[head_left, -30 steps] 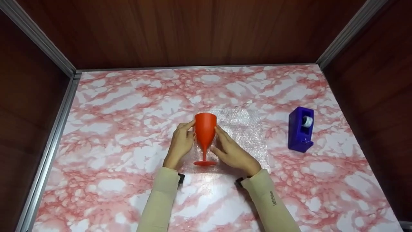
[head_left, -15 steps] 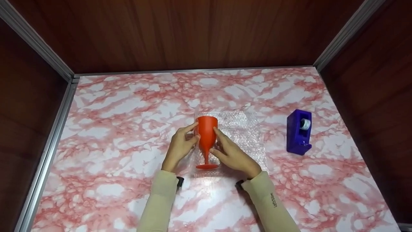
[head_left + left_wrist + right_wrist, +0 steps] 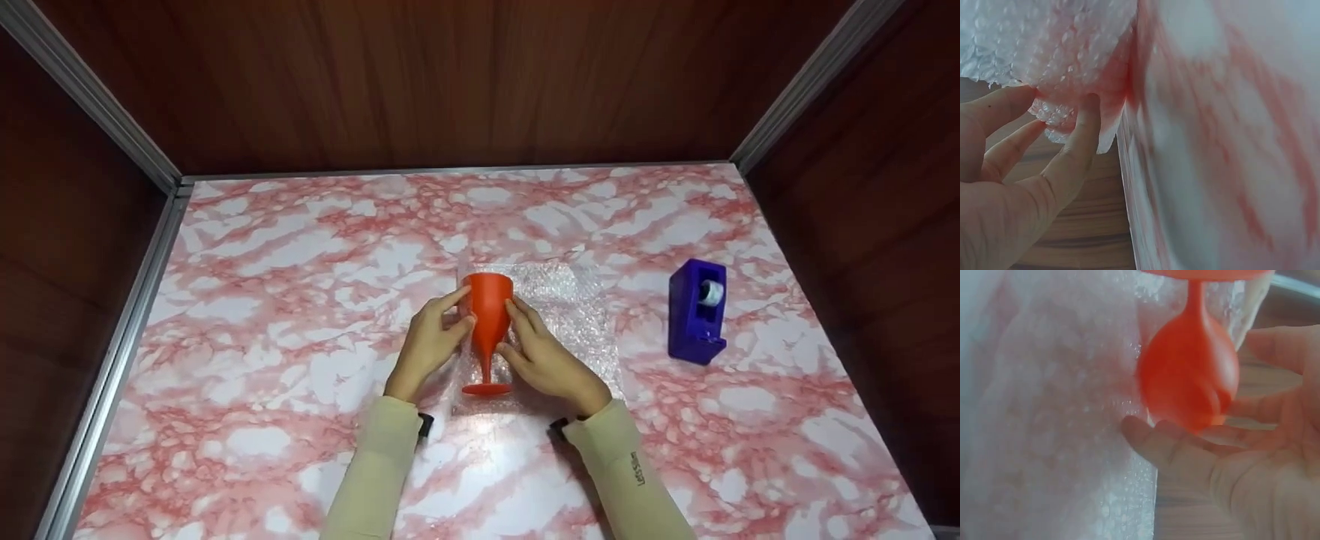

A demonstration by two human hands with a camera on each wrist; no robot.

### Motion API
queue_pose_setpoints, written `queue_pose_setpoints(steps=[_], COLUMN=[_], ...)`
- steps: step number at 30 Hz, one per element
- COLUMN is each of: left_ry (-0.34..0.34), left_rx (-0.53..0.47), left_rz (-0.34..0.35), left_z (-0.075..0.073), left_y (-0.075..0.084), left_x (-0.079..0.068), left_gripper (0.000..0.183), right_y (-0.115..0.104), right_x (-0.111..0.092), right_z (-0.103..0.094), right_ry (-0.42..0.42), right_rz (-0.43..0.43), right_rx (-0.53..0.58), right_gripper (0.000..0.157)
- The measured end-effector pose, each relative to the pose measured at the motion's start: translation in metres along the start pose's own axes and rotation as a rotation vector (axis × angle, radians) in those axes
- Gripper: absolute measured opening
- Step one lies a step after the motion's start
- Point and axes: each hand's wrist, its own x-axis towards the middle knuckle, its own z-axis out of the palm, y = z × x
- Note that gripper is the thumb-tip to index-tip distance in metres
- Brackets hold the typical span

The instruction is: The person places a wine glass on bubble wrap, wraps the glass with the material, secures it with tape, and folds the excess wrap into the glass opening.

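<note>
A red goblet (image 3: 489, 304) lies on a clear sheet of bubble wrap (image 3: 570, 300), its rim pointing away and its foot toward the person. At the goblet's left side, the left hand (image 3: 429, 341) pinches the lifted edge of the wrap. The left wrist view shows that wrap (image 3: 1067, 48) between thumb and fingers, with red showing through. From the right, the right hand (image 3: 551, 364) rests its fingertips against the bowl. In the right wrist view its fingers (image 3: 1185, 453) lie alongside the bowl, with the thumb apart near the stem.
A purple tape dispenser (image 3: 690, 315) with a white roll stands to the right of the wrap. The pink-and-white marbled tabletop (image 3: 285, 330) is bounded by dark wood panels (image 3: 480, 82) at the back and sides, with metal rails at the corners.
The goblet has shifted slightly to the right. The left hand has followed it, bringing its thumb in against the wrap at the goblet's side. The right hand stays almost in place.
</note>
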Motion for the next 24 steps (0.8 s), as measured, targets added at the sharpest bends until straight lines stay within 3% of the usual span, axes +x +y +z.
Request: queue_pose_setpoints(steps=[8,18,24], left_ry=[0.008,0.028,0.042], left_rx=[0.099,0.244,0.293], left_rz=[0.1,0.086,0.11], left_z=[0.007,0.008,0.013], left_y=[0.003,0.012,0.018], left_x=[0.001,-0.001,-0.003], left_gripper=[0.051,0.051,0.052], right_y=[0.002,0.004,0.005], right_x=[-0.004,0.0,0.0], right_z=[0.002,0.009,0.008], right_ry=[-0.035,-0.033,-0.024], right_rz=[0.05,0.021,0.009], right_rx=[0.002,0.134,0.081], right_gripper=[0.082,0.085,0.081])
